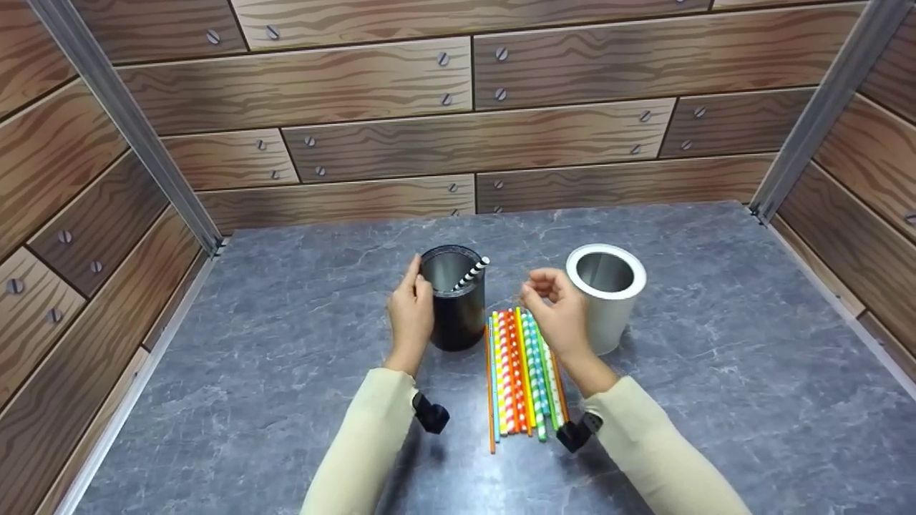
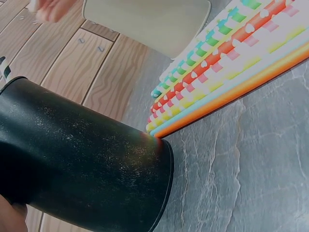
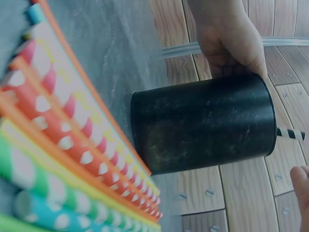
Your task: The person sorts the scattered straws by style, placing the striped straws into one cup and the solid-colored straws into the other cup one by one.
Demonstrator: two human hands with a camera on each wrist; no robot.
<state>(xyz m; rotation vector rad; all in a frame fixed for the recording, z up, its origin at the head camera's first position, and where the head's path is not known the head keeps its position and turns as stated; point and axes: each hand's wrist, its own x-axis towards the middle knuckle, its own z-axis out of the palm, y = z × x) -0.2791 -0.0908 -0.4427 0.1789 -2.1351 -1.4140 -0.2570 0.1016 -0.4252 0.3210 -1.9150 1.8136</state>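
My left hand (image 1: 413,309) holds the left side of a black cylindrical container (image 1: 458,318), its fingers and thumb against the wall near the rim. One black-and-white striped paper straw (image 1: 472,272) leans inside, its tip sticking out over the right rim. My right hand (image 1: 562,311) is raised between the black container and a white container (image 1: 614,315), its fingers loosely bent with nothing between them. Below it, a row of colourful paper straws (image 1: 519,372) lies side by side on the table, striped, dotted and plain. In the right wrist view, only fingertips (image 3: 301,186) of the right hand show.
The white container has a wide white rim and stands right of the straws, partly behind my right hand. Grey marbled tabletop (image 1: 286,343) spreads around everything. Wood-patterned panels (image 1: 386,150) rise at the back and both sides, with metal posts (image 1: 136,136) in the corners.
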